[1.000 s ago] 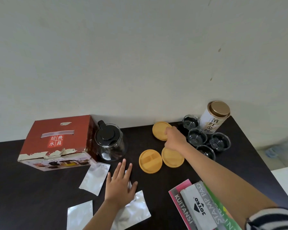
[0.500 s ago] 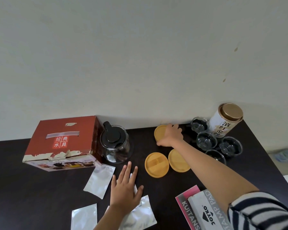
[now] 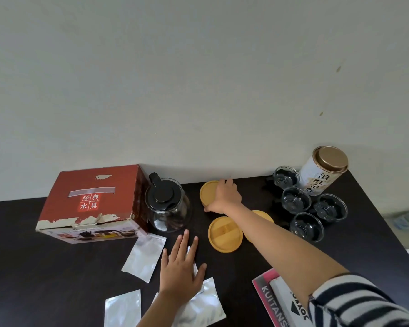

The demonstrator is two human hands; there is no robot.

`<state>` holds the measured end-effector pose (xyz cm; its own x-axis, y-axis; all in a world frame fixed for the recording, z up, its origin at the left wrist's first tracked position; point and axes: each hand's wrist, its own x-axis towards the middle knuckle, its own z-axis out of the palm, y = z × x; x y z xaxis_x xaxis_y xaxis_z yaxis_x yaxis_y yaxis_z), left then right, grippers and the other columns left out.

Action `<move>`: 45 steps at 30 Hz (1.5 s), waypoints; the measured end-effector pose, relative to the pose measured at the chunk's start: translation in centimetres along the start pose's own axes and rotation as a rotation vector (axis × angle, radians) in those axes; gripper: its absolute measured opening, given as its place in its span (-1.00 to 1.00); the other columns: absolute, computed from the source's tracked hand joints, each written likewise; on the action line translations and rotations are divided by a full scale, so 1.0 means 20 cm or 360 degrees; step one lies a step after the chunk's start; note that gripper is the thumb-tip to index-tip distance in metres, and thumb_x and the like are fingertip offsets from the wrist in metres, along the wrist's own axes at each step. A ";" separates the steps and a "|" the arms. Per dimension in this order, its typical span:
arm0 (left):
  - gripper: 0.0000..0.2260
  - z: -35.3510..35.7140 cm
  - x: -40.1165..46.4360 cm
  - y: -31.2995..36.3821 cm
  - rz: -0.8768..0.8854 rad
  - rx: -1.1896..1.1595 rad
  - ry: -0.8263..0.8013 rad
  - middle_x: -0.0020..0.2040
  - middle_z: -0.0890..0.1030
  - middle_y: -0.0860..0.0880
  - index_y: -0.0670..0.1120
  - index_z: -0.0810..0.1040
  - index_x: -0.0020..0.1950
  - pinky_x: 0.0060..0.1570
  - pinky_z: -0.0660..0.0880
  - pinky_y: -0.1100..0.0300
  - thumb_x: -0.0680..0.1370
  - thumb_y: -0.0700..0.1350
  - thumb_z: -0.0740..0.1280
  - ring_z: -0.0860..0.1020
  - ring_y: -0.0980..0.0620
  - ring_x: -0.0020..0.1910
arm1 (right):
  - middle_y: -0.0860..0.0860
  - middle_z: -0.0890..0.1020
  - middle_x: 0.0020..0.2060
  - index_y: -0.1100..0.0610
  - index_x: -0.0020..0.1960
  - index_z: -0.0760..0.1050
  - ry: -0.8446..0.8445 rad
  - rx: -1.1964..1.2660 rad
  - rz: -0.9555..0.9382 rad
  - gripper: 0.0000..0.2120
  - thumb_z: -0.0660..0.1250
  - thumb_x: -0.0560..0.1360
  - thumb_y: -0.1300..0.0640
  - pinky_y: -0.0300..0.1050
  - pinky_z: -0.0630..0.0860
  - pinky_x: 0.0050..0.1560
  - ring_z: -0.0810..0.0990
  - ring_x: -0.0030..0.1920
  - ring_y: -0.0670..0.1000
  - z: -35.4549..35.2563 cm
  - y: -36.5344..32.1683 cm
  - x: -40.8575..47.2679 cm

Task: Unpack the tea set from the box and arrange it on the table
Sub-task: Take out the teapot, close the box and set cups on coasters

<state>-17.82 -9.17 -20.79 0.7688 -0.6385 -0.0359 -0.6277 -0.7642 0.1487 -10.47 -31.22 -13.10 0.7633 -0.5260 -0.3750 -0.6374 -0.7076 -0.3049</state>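
right hands (image 3: 224, 197) slid leftward, perhaps gripping half-hidden coaster (image 3: 208, 191).

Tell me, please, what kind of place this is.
Probably a home or small office room, though little shows. A dark table stands against a plain white wall. It carries household tea things, a glass teapot and a tea tin, beside stationery, a stamp pad box.
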 end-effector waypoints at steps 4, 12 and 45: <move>-0.39 0.00 0.00 0.00 0.0007 0.0003 -0.0009 0.48 0.29 -0.04 0.03 0.33 0.44 0.19 0.43 -0.09 0.46 0.28 0.14 0.28 -0.05 0.44 | 0.15 0.25 0.38 0.16 0.49 0.08 0.0022 0.0084 0.0022 0.01 0.57 0.27 -0.12 0.04 0.50 0.11 0.33 0.35 0.18 -0.06 0.08 0.00; -0.38 0.00 -0.01 0.00 -0.0008 -0.0014 -0.0034 0.49 0.27 -0.03 0.05 0.30 0.45 0.20 0.42 -0.10 0.45 0.29 0.14 0.28 -0.03 0.43 | 0.22 0.29 0.35 0.16 0.49 0.10 0.0049 -0.0140 0.0205 -0.06 0.52 0.32 -0.14 0.03 0.48 0.11 0.31 0.35 0.21 -0.17 0.34 0.01; -0.40 0.01 0.00 -0.01 0.0016 0.0007 -0.0035 0.49 0.27 -0.03 0.05 0.28 0.46 0.19 0.42 -0.09 0.48 0.29 0.11 0.30 -0.06 0.43 | 0.25 0.38 0.25 0.30 0.34 0.29 0.0215 -0.0261 0.0532 -0.37 0.42 0.37 0.09 0.11 0.50 0.12 0.28 0.30 0.26 -0.50 0.63 0.15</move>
<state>-17.67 -8.96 -20.95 0.7597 -0.6478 -0.0561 -0.6358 -0.7582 0.1447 -15.20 -46.31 -9.36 0.5303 -0.7900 -0.3078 -0.8364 -0.5469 -0.0372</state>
